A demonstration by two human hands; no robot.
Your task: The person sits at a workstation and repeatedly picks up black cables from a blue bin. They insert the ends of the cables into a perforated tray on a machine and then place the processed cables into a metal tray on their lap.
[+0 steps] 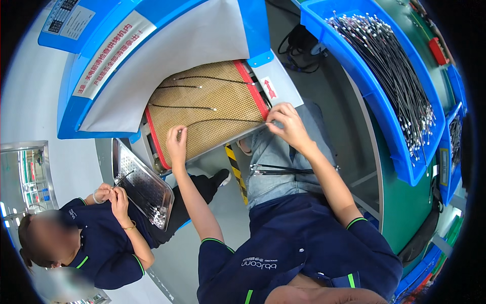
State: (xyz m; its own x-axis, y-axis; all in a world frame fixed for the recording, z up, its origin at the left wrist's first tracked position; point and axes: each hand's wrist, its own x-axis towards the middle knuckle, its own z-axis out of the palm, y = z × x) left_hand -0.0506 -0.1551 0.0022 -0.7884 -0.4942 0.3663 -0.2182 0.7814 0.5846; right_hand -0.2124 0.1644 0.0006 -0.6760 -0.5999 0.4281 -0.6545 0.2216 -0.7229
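A thin black cable [223, 119] stretches across the near end of a tan mesh conveyor belt [223, 99] with red edges. My right hand [288, 125] pinches its right end near the belt's right corner. At the other end, the fingertips of my left hand [176, 144] are closed on the cable; the exact tip is hidden. Farther in on the belt lie several similar cables, among them one black cable [185, 107] with a small white end. A few more black cables [283, 171] rest across my lap.
A blue machine hood with a white curtain [167, 66] covers the belt's far part. On the right, a blue bin [425, 169] full of black cables stands on a green table [405, 202]. At left, a co-worker's hands [114, 197] hold a cable above a perforated metal tray [164, 190].
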